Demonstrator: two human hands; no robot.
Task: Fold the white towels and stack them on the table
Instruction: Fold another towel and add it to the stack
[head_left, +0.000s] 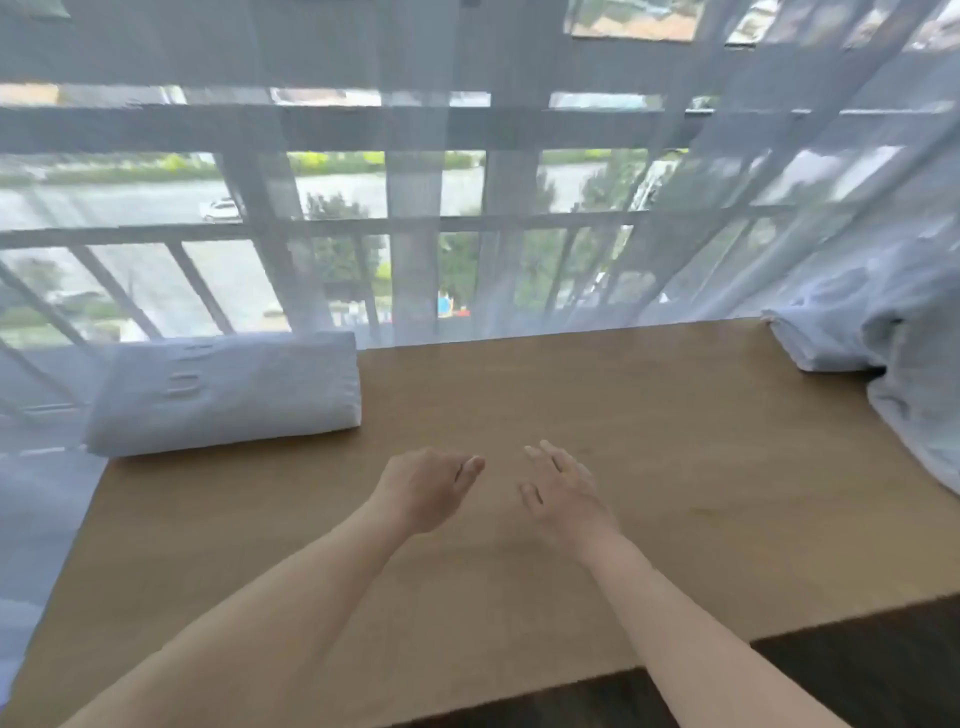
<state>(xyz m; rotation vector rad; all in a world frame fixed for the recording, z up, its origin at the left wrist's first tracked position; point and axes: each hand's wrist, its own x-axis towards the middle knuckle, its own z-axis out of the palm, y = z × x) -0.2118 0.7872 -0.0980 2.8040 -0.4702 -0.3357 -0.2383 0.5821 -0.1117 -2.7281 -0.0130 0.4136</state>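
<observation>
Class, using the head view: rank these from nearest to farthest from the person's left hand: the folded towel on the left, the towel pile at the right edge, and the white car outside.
Measured from the left hand:
1. Folded towel, on the table's far left corner.
2. Towel pile, across the table at its right edge.
3. White car, outside, beyond the curtain and railing.

Folded towel (223, 392) lies at the table's (649, 467) far left corner, long side along the far edge, its left end at the left edge. Loose towels (878, 364) piled at the far right corner, spilling down the right edge. Left hand (426, 491) and right hand (563, 491) side by side, apart, over mid-table, nearer the near edge than the towels. Sheer curtain (467, 208) hangs behind the far edge.
</observation>
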